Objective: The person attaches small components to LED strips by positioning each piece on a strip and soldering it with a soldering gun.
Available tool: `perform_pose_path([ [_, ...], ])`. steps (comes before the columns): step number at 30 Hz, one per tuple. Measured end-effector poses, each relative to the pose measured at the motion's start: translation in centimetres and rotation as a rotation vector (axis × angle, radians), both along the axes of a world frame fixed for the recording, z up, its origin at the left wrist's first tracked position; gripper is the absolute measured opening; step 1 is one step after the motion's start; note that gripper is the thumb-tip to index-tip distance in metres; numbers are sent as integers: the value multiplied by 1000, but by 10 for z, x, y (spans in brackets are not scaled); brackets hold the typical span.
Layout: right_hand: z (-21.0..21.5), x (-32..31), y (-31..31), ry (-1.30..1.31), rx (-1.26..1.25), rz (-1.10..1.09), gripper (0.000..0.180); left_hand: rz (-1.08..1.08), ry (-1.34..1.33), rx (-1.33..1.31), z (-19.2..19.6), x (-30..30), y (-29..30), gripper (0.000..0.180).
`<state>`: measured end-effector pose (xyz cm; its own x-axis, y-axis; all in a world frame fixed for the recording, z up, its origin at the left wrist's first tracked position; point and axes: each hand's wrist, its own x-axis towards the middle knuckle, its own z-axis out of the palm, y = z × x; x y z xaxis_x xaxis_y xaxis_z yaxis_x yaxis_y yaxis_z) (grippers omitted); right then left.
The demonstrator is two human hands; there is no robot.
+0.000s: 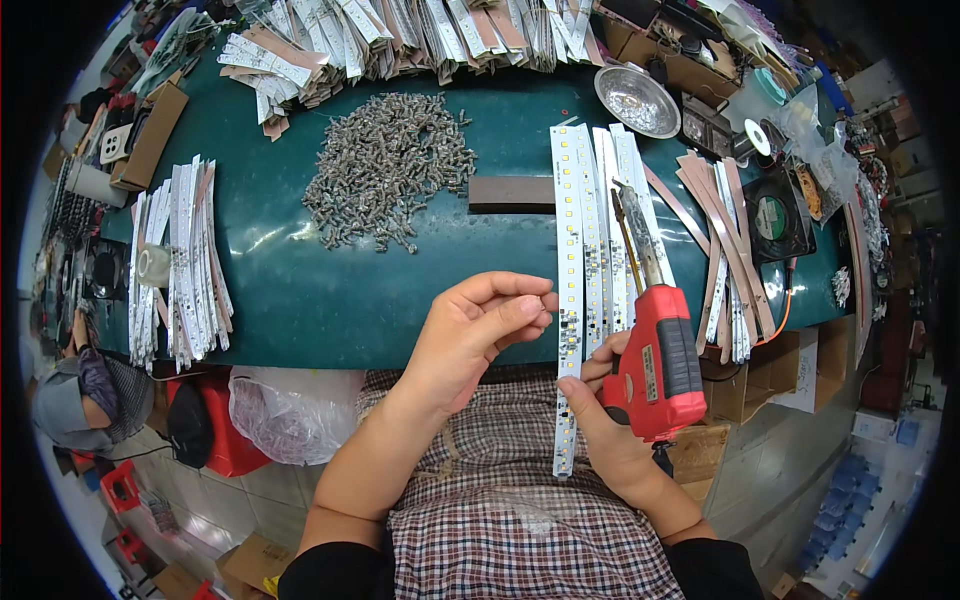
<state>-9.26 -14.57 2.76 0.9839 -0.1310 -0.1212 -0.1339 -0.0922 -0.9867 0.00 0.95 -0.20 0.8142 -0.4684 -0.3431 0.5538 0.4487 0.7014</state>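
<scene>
My left hand (478,335) is closed, its thumb and fingertips pinched together just left of an LED strip board (570,230). Whether something small sits in that pinch I cannot make out. My right hand (615,440) grips a red and black soldering gun (652,365), its metal tip pointing away from me. The same hand's thumb presses the white strip board, which stands lengthwise over the table's near edge. More white LED strips (622,170) lie right behind it, partly covered by the gun. A brown rectangular block (510,194) lies to the left of the boards.
A heap of small metallic connector-like pieces (390,170) covers the green table's (275,290) middle. Strip bundles lie left (185,260), far (420,35) and right (728,250). A metal bowl (637,100), a wire spool (752,140) and a black fan (778,220) stand at right. Another person (90,400) is at far left.
</scene>
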Motion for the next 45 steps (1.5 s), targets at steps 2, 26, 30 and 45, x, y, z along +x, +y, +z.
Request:
perform_pose_path([
  [2, 1, 1, 0, 2, 1, -1, 34, 18, -23, 13, -1, 0, 0, 23],
  [26, -1, 0, 1, 28, 24, -7, 38, -10, -95, 72, -4, -3, -2, 24],
  [30, -3, -1, 1, 28, 78, -48, 44, -23, -97, 65, -4, -2, -1, 23],
  [45, -40, -13, -7, -124, -376, 12, 53, 81, -238, 291, 5, -6, -9, 14],
])
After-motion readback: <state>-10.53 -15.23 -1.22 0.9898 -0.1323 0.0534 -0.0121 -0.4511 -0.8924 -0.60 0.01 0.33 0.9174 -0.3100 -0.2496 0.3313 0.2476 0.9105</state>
